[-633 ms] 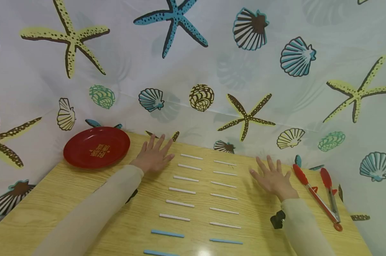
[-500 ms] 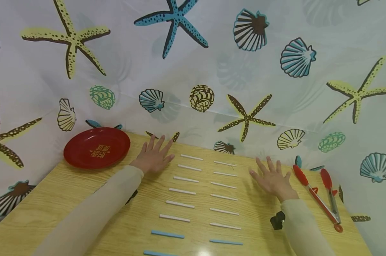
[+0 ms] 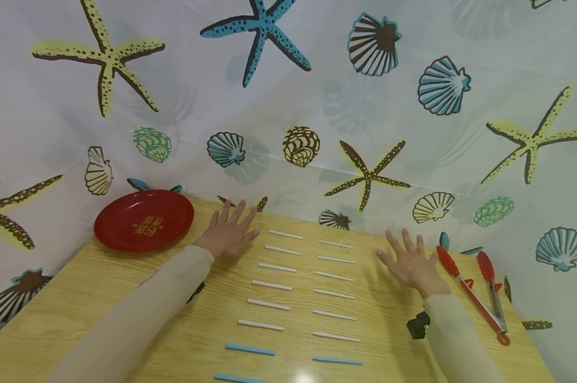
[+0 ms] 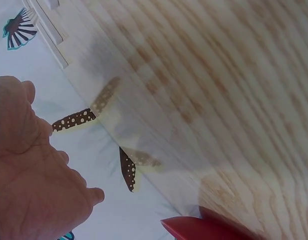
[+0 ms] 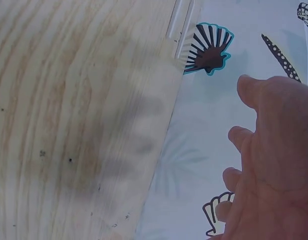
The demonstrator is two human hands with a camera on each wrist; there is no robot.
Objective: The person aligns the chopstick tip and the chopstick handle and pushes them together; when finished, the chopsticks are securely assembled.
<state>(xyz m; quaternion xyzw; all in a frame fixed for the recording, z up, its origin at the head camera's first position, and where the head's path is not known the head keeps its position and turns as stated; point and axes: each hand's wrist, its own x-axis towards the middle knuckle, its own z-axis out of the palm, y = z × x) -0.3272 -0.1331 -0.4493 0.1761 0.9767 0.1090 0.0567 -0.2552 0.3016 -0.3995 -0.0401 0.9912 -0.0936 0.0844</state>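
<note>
My left hand (image 3: 228, 234) is held with fingers spread over the back of the table, between a red oval plate (image 3: 142, 242) and a column of thin white sticks (image 3: 277, 267). Its palm (image 4: 33, 190) shows in the left wrist view, with nothing in it. To the right of a second column of white sticks (image 3: 334, 292), my right hand (image 3: 412, 266) is also spread and holds nothing. In the right wrist view its fingers (image 5: 241, 137) appear past the table edge. Red-tipped metal tongs (image 3: 479, 304) lie at the right, beside that hand.
Blue sticks (image 3: 250, 349) lie at the near end of both columns on the wooden table (image 3: 211, 324). A white cloth (image 3: 269, 106) printed with starfish and shells hangs behind the table. The plate's red rim (image 4: 204, 230) shows in the left wrist view.
My right hand has shifted slightly to the right and back. The left hand stays almost where it was, and the sticks, plate and tongs lie as before.
</note>
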